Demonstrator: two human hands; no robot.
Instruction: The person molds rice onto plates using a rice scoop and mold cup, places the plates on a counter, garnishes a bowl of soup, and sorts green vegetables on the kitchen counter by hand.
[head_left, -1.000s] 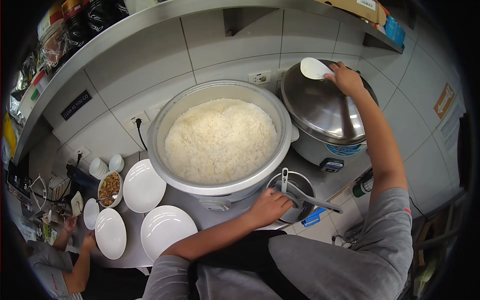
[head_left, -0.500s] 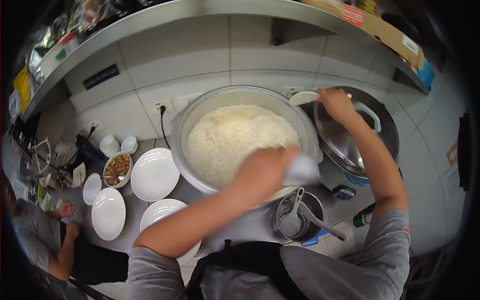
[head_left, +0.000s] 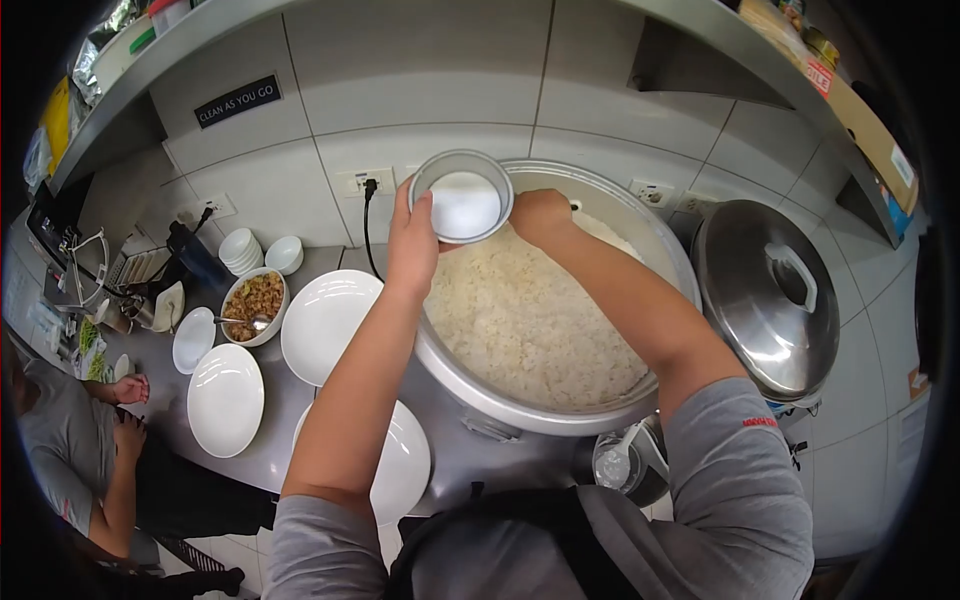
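Left hand [head_left: 411,240] wraps metal cup [head_left: 465,205], apparently steadying it, at 10–11 o'clock on rice cooker [head_left: 540,409]; right hand [head_left: 541,216] clenches mostly hidden paddle [head_left: 576,206].

We look through one camera worn on the head, facing forward and steeply down, close enough that the big rice pot [head_left: 540,414] fills much of the middle of a wide, bowed view. It reaches the tiled wall [head_left: 420,75] and curved shelf [head_left: 190,50] on the far side, our own torso [head_left: 480,570] nearest, and a co-worker [head_left: 70,430] at left.
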